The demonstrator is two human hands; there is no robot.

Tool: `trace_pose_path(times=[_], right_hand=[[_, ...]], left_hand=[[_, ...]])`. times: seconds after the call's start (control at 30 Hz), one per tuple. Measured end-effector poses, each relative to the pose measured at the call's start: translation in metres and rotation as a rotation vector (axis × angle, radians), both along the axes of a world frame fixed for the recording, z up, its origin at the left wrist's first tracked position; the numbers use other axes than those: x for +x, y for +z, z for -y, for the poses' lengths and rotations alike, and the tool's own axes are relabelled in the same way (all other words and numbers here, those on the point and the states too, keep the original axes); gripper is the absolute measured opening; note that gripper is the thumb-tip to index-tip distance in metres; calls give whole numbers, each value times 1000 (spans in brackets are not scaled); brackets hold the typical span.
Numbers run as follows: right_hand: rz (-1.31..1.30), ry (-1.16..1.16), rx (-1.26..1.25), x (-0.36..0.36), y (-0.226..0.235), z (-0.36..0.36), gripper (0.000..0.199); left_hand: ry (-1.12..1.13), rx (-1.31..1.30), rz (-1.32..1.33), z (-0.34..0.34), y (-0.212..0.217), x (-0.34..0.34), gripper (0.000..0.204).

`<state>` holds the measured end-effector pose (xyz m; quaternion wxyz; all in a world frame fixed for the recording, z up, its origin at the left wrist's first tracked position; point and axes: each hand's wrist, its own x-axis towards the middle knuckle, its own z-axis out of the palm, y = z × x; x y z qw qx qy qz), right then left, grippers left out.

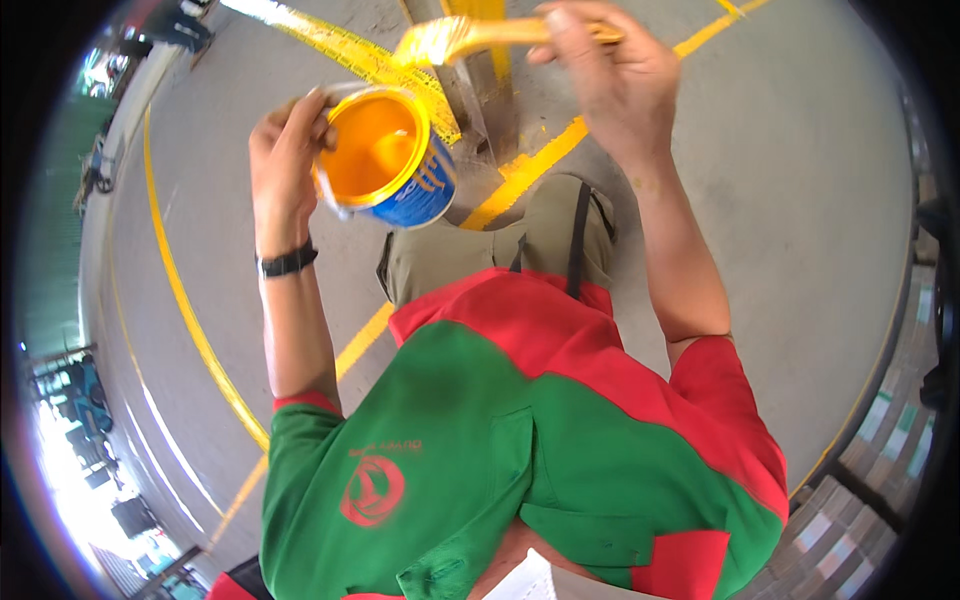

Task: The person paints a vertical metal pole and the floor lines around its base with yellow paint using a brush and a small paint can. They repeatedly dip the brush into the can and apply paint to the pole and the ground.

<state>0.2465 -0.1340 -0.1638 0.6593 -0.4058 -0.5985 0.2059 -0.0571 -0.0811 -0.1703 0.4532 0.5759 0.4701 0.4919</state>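
Observation:
My left hand (290,155), with a dark band on its wrist, grips the rim of a blue paint can (425,195). The can is tilted, so its yellow-smeared rim and the yellow paint (365,150) inside show. In my right hand (625,85) is the handle of a paintbrush (490,36), held roughly level above and to the right of the can. Yellow paint coats the bristles, which point left and are apart from the can. Motion smears the brush and right fingers a little.
Just beyond the can, a yellow-marked strip (345,52) meets an upright metal post (465,100) with yellow paint on it. Yellow lines (530,172) cross the grey floor (800,180). Stacked materials (850,530) stand at the right rim. My bent knees are below the can.

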Motion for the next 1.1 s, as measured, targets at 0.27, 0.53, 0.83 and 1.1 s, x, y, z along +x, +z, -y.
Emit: trace_pose_path(times=[0.27, 0.53, 0.83, 1.1], right_hand=[[896, 228, -228, -83, -21, -50, 28], [1128, 168, -636, -90, -57, -69, 30], [839, 24, -522, -42, -39, -33, 29], [332, -144, -436, -2, 1, 6, 30]], left_hand=[[-42, 75, -16, -11, -27, 23, 27], [-133, 40, 8, -23, -60, 49, 28], [-151, 132, 29, -35, -49, 71, 33], [-138, 168, 10, -46, -10, 83, 29]])
